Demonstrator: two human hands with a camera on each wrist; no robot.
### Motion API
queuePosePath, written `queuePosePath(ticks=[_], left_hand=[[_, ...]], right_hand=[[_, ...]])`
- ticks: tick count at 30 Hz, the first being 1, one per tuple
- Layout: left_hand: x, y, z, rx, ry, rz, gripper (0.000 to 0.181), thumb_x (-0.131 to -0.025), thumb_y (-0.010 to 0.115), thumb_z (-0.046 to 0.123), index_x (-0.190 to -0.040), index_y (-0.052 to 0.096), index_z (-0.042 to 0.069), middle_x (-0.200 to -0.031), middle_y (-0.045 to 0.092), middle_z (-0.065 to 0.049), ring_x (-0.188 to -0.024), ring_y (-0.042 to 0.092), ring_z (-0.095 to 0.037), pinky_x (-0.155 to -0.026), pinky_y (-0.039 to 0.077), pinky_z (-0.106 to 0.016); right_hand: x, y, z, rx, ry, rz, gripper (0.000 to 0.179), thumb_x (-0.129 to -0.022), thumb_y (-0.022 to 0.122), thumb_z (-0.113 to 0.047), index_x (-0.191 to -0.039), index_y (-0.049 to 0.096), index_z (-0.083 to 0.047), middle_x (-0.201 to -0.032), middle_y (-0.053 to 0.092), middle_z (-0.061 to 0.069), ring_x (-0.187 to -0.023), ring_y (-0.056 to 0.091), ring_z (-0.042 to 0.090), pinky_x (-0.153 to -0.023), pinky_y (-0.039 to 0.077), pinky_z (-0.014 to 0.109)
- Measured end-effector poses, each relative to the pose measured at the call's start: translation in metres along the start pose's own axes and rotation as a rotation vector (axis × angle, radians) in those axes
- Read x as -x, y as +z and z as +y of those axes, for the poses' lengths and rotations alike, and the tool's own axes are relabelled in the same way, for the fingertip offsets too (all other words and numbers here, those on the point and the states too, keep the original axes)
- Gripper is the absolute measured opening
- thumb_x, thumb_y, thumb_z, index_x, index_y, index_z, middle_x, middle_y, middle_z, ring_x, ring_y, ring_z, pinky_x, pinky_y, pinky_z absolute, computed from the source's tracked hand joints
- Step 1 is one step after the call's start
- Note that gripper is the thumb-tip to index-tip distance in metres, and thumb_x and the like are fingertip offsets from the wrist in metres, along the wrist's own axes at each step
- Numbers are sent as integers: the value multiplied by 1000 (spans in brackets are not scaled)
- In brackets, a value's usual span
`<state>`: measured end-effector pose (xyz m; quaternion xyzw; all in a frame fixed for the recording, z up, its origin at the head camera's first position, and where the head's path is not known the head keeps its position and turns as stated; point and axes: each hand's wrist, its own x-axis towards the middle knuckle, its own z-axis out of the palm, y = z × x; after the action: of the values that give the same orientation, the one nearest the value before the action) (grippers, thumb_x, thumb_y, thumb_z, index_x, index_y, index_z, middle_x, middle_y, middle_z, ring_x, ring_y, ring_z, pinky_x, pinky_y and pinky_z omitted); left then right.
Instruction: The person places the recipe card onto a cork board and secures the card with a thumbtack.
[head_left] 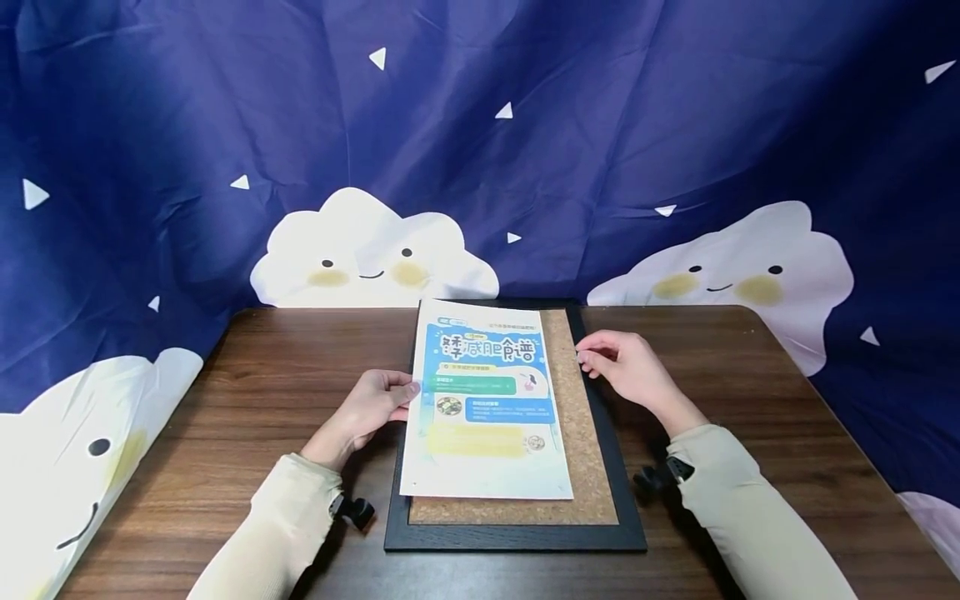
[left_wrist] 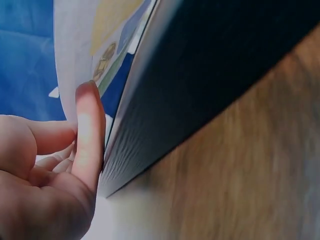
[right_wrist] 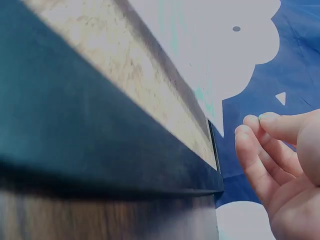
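Note:
A printed poster (head_left: 487, 467) in blue, green and yellow lies over a black-framed cork board (head_left: 588, 450), shifted toward its left side. My left hand (head_left: 377, 402) pinches the poster's left edge, thumb on the printed face. In the left wrist view, the poster (left_wrist: 75, 50) curves up by the thumb (left_wrist: 89, 130), beside the black frame (left_wrist: 190, 75). My right hand (head_left: 622, 367) is near the board's right edge, fingertips and thumb together. Between them, in the right wrist view, shows a tiny greenish thing (right_wrist: 259, 118), mostly hidden by the fingers; its kind is unclear.
The board lies on a brown wooden table (head_left: 300, 350). Behind the table hangs a dark blue cloth (head_left: 570, 150) with white clouds and triangles. Small black devices are strapped to the left wrist (head_left: 352, 510) and right wrist (head_left: 663, 477).

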<state>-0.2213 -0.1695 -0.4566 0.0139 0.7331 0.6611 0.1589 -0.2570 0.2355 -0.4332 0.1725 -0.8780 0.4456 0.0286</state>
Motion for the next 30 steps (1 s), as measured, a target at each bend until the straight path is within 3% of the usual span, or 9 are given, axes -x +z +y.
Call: queuePosePath(ticks=[10,14,19,23,26,30], left_hand=[[-10,22,3,-83,10,13,28,-109,58,0,-127,64,-21,-102,79,-23,-79,75,-12,-73,66,-25],[-10,26,4,-173,30,16,33,-108,59,-1,-134,62,-22,-108,78,-29,-82,79,-19,-74,67,-31],[-10,30,9,-347,53,19,38,-107,63,0,-140,61,-17,-102,79,-22,-78,81,-22,-69,67,-30],[-7,30,14,-544,100,53,43,-105,69,5,-145,62,-9,-90,76,-10,-67,74,-14,-55,53,-22],[-5,30,17,-664,155,65,48,-103,73,6,-148,62,-6,-92,76,-8,-67,70,-11,-57,48,-22],[-3,31,18,-756,213,63,53,-102,74,6,-150,58,-7,-106,79,-14,-79,69,-13,-68,57,-25]], right_hand=[[-23,22,-5,-29,53,-23,17,-104,70,-1,-115,75,10,-93,77,21,-78,72,23,-72,65,34],[-34,29,-9,-14,71,-38,17,-105,69,-2,-116,75,10,-96,78,23,-79,74,26,-71,64,30],[-47,37,-13,-5,87,-48,17,-105,69,-3,-115,76,8,-95,79,22,-81,75,27,-75,64,34],[-55,43,-15,-28,117,-46,19,-106,69,-5,-118,76,8,-98,80,22,-82,77,26,-79,66,39],[-60,47,-15,-51,126,-48,21,-106,69,-5,-120,75,9,-100,79,24,-80,77,24,-77,66,36],[-68,54,-14,-73,143,-54,20,-107,67,-4,-119,75,10,-100,78,25,-77,74,17,-72,64,27]])
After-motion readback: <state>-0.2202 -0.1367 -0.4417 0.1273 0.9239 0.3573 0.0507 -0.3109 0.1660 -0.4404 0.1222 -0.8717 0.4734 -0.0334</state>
